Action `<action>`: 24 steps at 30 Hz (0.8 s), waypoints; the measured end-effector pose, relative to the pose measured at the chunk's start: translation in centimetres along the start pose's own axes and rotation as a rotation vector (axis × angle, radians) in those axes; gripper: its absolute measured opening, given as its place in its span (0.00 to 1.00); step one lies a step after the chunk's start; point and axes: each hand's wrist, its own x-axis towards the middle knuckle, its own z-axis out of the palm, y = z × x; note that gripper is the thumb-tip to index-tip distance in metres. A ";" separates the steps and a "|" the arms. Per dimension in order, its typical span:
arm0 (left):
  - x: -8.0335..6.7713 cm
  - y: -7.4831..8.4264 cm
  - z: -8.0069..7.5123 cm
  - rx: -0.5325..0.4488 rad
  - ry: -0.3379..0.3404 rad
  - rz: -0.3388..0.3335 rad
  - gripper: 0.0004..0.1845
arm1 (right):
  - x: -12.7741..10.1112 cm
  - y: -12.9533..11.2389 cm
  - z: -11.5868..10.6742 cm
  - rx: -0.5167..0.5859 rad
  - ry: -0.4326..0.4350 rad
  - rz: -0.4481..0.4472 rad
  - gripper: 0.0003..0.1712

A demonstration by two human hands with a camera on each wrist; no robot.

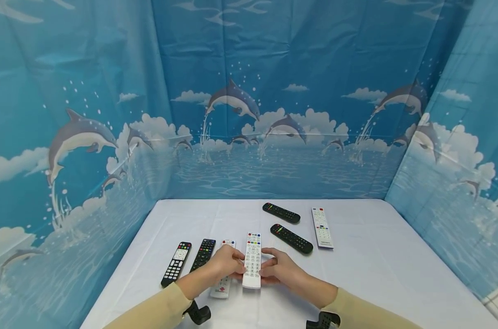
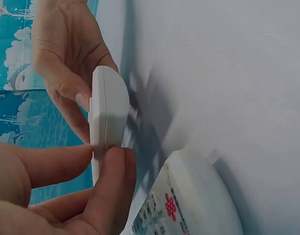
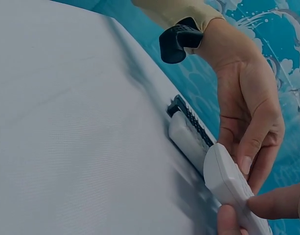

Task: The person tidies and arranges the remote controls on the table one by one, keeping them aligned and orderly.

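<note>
A long white remote (image 1: 253, 259) lies lengthwise on the white tablecloth (image 1: 376, 274), buttons up. My left hand (image 1: 235, 266) pinches its left edge and my right hand (image 1: 266, 268) pinches its right edge, near the remote's lower half. The left wrist view shows the white remote's end (image 2: 110, 110) held between my left hand's fingertips (image 2: 115, 161) and the right hand (image 2: 76, 93). In the right wrist view, my right hand (image 3: 243, 213) and left hand (image 3: 247, 159) grip that white remote (image 3: 227, 188).
A second white remote with a red logo (image 1: 222, 287) lies partly under my left hand. Two black remotes (image 1: 176, 264) (image 1: 203, 252) lie to its left. Farther back are two more black remotes (image 1: 281, 213) (image 1: 291, 238) and a white remote (image 1: 322, 227). Blue dolphin curtains surround the table.
</note>
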 end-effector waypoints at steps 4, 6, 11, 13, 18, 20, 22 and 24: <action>-0.5 0.2 0.1 0.036 -0.013 -0.036 0.15 | -0.3 0.3 0.2 -0.017 -0.023 0.028 0.47; -0.6 0.2 0.1 0.043 -0.020 -0.062 0.14 | -0.5 0.4 0.3 -0.037 -0.031 0.036 0.47; -0.7 0.3 0.2 0.036 -0.030 -0.090 0.13 | -0.6 0.5 0.4 -0.086 -0.037 0.031 0.47; -0.8 0.4 0.1 0.035 -0.036 -0.093 0.14 | -0.6 0.6 0.5 -0.087 -0.040 0.028 0.47; -1.1 0.5 -0.2 0.031 -0.051 -0.089 0.16 | -0.6 0.8 0.5 -0.072 -0.043 0.021 0.47; -1.1 0.5 -0.4 0.030 -0.057 -0.079 0.16 | -0.6 0.7 0.5 -0.072 -0.040 0.017 0.46; -1.2 0.5 -0.4 0.033 -0.060 -0.073 0.17 | -0.6 0.8 0.5 -0.065 -0.039 0.014 0.46; -1.3 0.5 -0.4 0.055 -0.060 -0.070 0.18 | -0.6 0.9 0.5 -0.061 -0.040 0.018 0.46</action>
